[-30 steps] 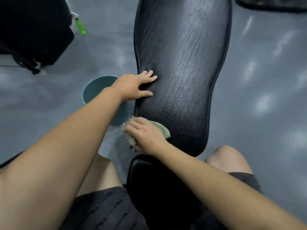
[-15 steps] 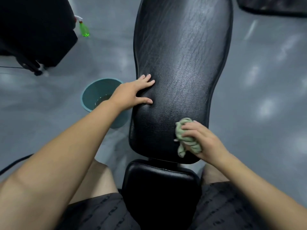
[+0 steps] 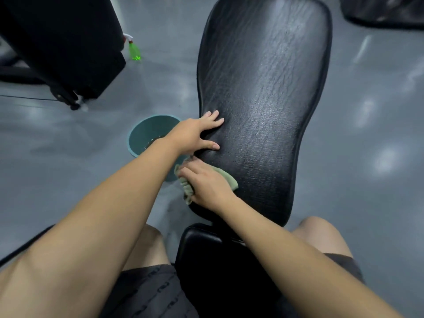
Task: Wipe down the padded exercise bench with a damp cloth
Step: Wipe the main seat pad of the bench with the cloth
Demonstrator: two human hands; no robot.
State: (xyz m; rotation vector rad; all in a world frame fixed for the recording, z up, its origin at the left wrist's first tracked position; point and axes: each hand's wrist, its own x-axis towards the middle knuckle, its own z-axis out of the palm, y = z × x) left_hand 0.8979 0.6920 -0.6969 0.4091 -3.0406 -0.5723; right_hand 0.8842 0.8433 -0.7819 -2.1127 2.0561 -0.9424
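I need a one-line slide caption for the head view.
Right hand holds a green cloth against the black bench pad; left hand rests flat just beyond.

We have one view, worn on the head, facing forward and steeply down. It sits close above the left hand (image 3: 192, 136) and right hand (image 3: 210, 185); the bench (image 3: 263, 99) stretches away beyond them.

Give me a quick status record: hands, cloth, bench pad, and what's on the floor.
back pad: black, glossy sheen
cloth: green, bunched, at the pad's lower left edge
left hand: flat on the pad's left edge, fingers spread
right hand: holds the cloth against the pad, just below the left hand
floor: teal bucket with a little liquid, green spray bottle
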